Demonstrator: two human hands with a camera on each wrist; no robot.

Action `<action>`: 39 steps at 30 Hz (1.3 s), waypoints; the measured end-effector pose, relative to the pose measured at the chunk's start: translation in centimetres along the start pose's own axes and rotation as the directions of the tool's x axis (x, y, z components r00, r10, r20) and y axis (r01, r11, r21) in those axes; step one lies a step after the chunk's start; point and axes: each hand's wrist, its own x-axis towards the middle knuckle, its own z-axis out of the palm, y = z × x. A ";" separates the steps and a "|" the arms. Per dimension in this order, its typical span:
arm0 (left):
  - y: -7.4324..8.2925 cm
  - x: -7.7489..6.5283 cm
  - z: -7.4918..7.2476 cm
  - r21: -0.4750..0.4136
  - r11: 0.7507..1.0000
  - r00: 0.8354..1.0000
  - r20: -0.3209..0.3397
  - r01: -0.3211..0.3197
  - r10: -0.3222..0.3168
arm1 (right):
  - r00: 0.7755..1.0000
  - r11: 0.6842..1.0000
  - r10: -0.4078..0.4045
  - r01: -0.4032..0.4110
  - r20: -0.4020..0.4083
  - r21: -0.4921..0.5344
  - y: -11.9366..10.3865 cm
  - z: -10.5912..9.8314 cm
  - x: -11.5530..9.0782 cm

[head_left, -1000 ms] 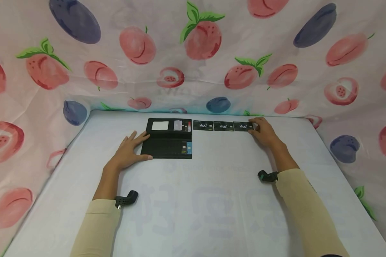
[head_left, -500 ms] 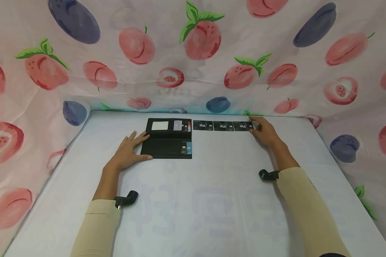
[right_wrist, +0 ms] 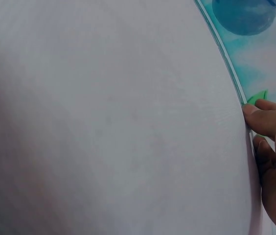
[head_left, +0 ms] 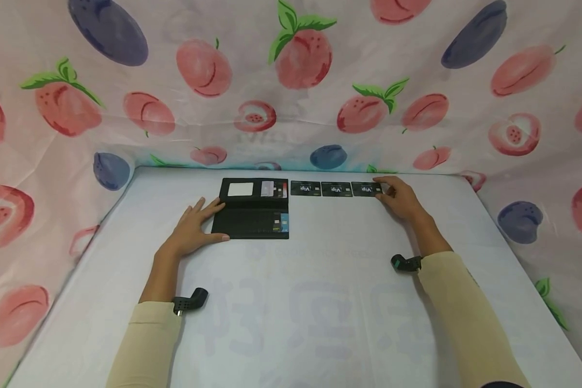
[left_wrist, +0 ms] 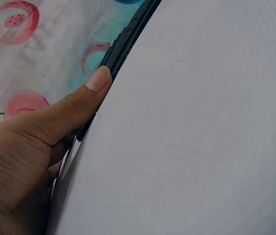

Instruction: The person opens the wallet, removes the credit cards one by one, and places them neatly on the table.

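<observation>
A black wallet (head_left: 244, 222) lies unfolded on the white table, with a clear window and bank cards in its slots. My left hand (head_left: 190, 230) rests at its left side, fingers spread, thumb on the lower edge. The left wrist view shows that thumb (left_wrist: 74, 111) along the wallet's dark edge (left_wrist: 130, 41). To the right of the wallet, three black VIP cards stretch out in a row: one card (head_left: 305, 188), a middle card (head_left: 337, 189) and a rightmost card (head_left: 362, 189). My right hand (head_left: 403, 203) holds the rightmost card's outer end between thumb and index finger.
Behind the table (head_left: 320, 312) hangs a fruit-print cloth (head_left: 300, 118), close past the wallet and cards. It also rises along both sides. A small black camera sits on each wrist, the left camera (head_left: 191, 300) and the right camera (head_left: 406, 263).
Both hands, the wallet and the cards keep their places. The head view has shifted very slightly.
</observation>
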 end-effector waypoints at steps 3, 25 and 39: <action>0.0 0.0 0.0 -0.002 1.000 1.000 -0.002 0.003 -0.003 | 1.000 1.000 -0.003 0.003 -0.002 0.004 0.0 0.0 0.0; -0.2 0.1 0.1 -0.024 1.000 1.000 -0.006 0.020 -0.020 | 0.999 0.998 0.049 -0.049 0.000 0.038 0.2 0.2 -0.2; -0.2 0.0 0.2 -0.020 1.000 1.000 -0.013 0.018 -0.018 | 0.996 0.996 0.043 -0.037 -0.075 0.077 0.4 0.5 -0.5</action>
